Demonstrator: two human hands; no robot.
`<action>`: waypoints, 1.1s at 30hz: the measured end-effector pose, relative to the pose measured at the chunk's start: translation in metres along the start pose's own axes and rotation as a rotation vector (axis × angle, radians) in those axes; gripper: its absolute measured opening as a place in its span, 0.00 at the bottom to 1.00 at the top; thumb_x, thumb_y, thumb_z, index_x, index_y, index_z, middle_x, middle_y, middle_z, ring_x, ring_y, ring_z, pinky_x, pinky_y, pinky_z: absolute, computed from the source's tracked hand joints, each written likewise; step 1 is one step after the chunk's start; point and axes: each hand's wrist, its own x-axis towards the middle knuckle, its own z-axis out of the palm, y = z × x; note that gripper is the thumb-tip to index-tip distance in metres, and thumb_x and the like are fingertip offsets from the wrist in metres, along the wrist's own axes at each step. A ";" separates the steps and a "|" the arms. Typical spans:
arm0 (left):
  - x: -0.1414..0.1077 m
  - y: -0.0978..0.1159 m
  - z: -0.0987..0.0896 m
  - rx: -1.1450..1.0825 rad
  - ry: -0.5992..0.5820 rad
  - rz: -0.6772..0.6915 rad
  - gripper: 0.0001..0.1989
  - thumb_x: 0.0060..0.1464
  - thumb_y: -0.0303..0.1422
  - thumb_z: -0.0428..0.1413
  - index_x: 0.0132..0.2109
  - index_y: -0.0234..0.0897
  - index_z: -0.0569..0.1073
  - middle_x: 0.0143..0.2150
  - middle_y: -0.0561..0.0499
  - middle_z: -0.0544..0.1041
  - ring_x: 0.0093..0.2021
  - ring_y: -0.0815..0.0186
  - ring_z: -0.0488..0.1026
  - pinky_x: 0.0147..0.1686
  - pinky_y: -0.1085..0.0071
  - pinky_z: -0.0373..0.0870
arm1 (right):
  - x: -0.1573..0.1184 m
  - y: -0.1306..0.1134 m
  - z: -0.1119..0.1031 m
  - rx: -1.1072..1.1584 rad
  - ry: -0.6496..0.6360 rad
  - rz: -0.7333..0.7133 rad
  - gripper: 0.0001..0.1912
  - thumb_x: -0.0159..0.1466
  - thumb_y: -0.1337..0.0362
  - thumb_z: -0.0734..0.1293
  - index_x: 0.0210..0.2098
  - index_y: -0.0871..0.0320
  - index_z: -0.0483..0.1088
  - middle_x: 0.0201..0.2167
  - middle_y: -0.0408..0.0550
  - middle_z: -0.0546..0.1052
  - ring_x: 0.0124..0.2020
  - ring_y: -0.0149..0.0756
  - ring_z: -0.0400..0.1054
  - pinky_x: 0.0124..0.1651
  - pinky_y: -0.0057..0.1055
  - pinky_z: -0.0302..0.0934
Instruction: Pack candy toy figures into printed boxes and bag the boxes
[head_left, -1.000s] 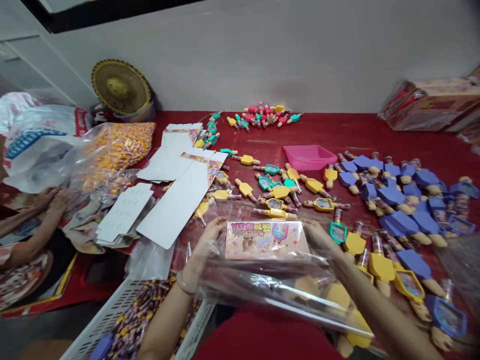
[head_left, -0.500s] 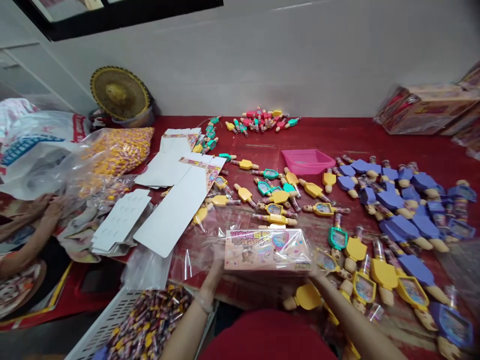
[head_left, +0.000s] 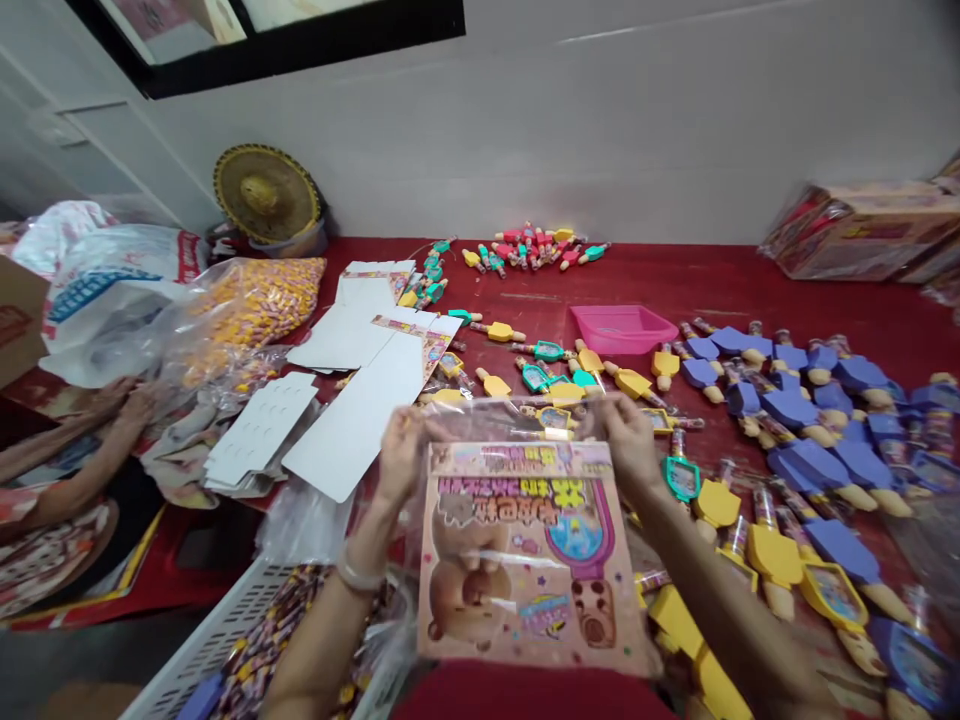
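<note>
A printed cardboard box (head_left: pixel 517 530) with cartoon bears stands tilted up near my body, its large face toward me and its print upside down. It sits inside a clear plastic bag (head_left: pixel 495 408), whose loose edge rises above the box. My left hand (head_left: pixel 403 452) pinches this edge at the left upper corner. At the right upper corner, my right hand (head_left: pixel 630 440) has its fingers closed on the same bag. Just beyond the box lie yellow and green paddle-shaped toys (head_left: pixel 550 350) with candy tubes.
Purple paddle toys (head_left: pixel 795 405) crowd the right side, beyond a pink tray (head_left: pixel 622 330). White card sheets (head_left: pixel 360 410) lie left of the box. A white crate (head_left: pixel 187 625) of small candy tubes stands below. At far left are another person's hands (head_left: pixel 124 405) beside a candy bag (head_left: pixel 262 295).
The box has tipped up, so its large printed face shows instead of its narrow side. Both hands have moved from the box's sides to the bag's upper edge. The view has shifted slightly.
</note>
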 end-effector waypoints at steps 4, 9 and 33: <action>-0.006 0.075 -0.033 0.047 -0.140 0.314 0.18 0.55 0.46 0.64 0.38 0.40 0.66 0.19 0.60 0.70 0.14 0.72 0.64 0.18 0.77 0.61 | 0.003 -0.052 -0.003 -0.092 -0.129 -0.333 0.16 0.70 0.46 0.62 0.34 0.50 0.64 0.20 0.41 0.67 0.18 0.32 0.59 0.24 0.30 0.55; -0.058 0.054 -0.073 0.591 -0.535 -0.075 0.10 0.64 0.41 0.56 0.38 0.39 0.72 0.24 0.54 0.75 0.24 0.66 0.72 0.27 0.74 0.66 | -0.033 0.004 0.011 -0.677 -0.546 -0.600 0.11 0.72 0.61 0.58 0.35 0.55 0.69 0.27 0.47 0.76 0.28 0.36 0.68 0.32 0.30 0.58; -0.170 -0.107 -0.101 0.336 -0.015 -0.714 0.30 0.54 0.58 0.55 0.25 0.34 0.80 0.30 0.41 0.83 0.33 0.59 0.78 0.38 0.68 0.71 | -0.145 0.129 0.154 -0.727 -0.774 -0.672 0.07 0.69 0.68 0.63 0.38 0.58 0.74 0.36 0.51 0.78 0.37 0.40 0.72 0.41 0.32 0.66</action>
